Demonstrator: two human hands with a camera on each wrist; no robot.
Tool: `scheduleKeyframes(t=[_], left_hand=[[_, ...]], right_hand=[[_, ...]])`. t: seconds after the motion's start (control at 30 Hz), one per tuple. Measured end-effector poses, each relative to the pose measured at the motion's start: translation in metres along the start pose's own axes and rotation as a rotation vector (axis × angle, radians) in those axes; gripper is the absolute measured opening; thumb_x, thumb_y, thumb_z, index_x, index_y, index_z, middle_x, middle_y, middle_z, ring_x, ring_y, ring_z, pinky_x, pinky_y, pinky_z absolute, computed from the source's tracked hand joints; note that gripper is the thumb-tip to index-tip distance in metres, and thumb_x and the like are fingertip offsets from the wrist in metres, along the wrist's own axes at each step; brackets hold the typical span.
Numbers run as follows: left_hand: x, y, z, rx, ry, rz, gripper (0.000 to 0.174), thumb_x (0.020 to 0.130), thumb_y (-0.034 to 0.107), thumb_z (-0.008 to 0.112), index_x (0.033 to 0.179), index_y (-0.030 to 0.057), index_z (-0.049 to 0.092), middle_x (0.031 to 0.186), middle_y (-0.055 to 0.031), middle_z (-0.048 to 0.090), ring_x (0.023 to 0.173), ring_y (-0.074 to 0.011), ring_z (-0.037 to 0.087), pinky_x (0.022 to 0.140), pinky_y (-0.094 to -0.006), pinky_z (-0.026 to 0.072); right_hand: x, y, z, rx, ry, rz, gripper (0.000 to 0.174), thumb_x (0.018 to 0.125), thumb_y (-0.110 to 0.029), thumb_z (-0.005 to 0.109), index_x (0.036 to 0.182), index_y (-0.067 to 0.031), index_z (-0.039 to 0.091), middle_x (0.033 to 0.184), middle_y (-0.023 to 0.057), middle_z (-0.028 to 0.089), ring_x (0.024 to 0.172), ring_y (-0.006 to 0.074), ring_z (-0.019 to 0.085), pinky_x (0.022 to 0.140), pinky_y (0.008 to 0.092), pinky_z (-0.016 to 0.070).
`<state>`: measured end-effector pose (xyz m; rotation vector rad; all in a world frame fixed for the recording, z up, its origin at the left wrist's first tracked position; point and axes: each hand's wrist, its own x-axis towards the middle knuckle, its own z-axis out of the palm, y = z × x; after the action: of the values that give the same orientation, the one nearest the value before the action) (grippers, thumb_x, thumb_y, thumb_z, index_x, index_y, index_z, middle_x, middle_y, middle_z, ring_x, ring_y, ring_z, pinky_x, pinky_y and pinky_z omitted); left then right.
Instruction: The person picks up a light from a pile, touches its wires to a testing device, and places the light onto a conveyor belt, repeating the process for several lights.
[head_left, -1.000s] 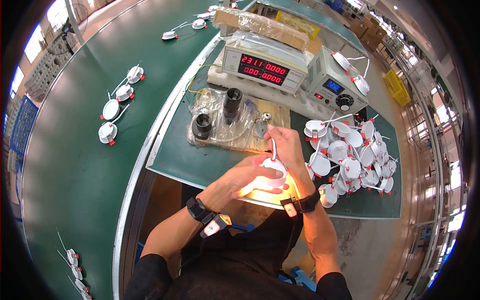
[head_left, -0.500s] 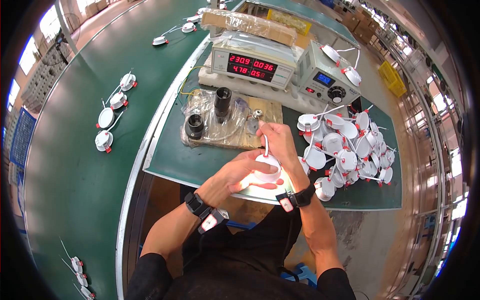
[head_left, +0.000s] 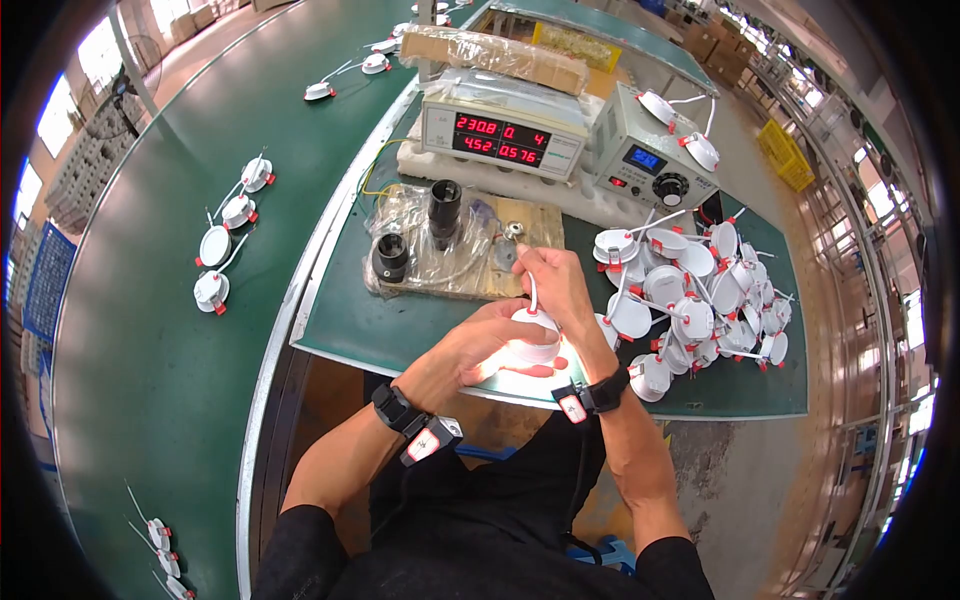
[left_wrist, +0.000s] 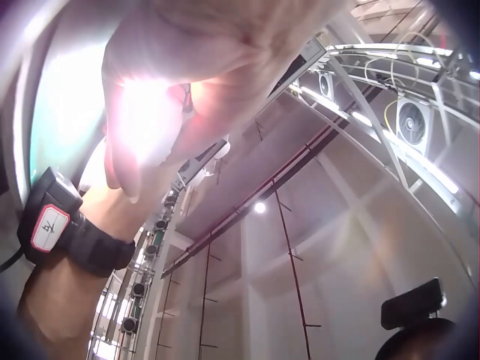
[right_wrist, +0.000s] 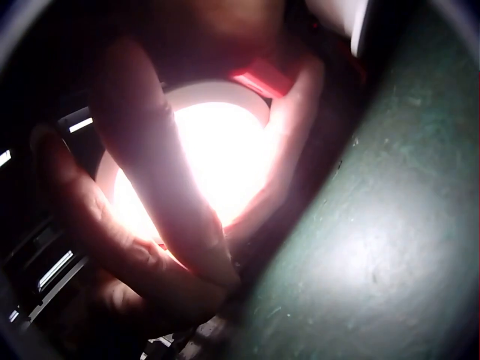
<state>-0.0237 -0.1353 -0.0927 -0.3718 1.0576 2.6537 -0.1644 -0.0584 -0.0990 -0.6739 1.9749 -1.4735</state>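
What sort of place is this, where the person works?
Probably a factory where lamps are tested. The left hand holds a glowing lamp near a meter with red digits, a pile of similar lamps lies on the bench, and others lie along a long green surface.

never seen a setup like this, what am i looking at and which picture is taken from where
There is no robot here: a person works with bare hands. The big round picture comes from a camera on the head, looking forward and down. The other two come from cameras worn on the wrists: the left one sees mostly glare and ceiling, the right one fingers across a glowing lamp face.

The left hand holds a lit white lamp. The right hand pinches its cable beside a wooden board.

On the green table are that board, two black cylinders, a pile of similar lamps, a meter with red digits and a box with a knob.
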Motion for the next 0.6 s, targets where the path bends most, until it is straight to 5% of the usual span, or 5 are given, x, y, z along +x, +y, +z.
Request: scheduleKeyframes(t=[0.33, 0.53, 0.6], left_hand=[[0.0014, -0.0036, -0.0029, -0.054, -0.038, 0.020, 0.043, 0.088, 0.006, 0.068, 0.127, 0.0011, 0.051, 0.119, -0.0148, 0.065, 0.106, -0.0343, 0.070, 0.087, -0.0412, 0.0603], [0.0011, -0.0043, -0.0054, -0.045, -0.052, 0.027, 0.044, 0.089, 0.005, 0.066, 0.129, 0.0005, 0.050, 0.120, -0.0153, 0.065, 0.107, -0.0346, 0.069, 0.087, -0.0405, 0.0607], [-0.0003, -0.0047, -0.0040, -0.050, -0.047, 0.034, 0.041, 0.091, 0.007, 0.066, 0.129, 0.0002, 0.051, 0.120, -0.0146, 0.065, 0.108, -0.0346, 0.069, 0.088, -0.0413, 0.0607]], right_hand=[[0.0010, 0.0044, 0.0023, 0.051, 0.004, -0.002, 0.037, 0.099, -0.028, 0.059, 0.077, 0.0007, 0.065, 0.055, -0.0016, 0.051, 0.044, 0.0050, 0.040, 0.039, 0.0249, 0.0309], [0.0000, 0.0027, 0.0009, 0.059, -0.012, 0.008, 0.038, 0.099, -0.029, 0.059, 0.078, 0.0011, 0.065, 0.056, -0.0018, 0.051, 0.045, 0.0049, 0.040, 0.041, 0.0255, 0.0307], [0.0008, 0.0034, 0.0005, 0.040, -0.010, 0.006, 0.040, 0.099, -0.028, 0.058, 0.077, 0.0032, 0.066, 0.056, 0.0009, 0.055, 0.047, 0.0080, 0.047, 0.043, 0.0276, 0.0365]])
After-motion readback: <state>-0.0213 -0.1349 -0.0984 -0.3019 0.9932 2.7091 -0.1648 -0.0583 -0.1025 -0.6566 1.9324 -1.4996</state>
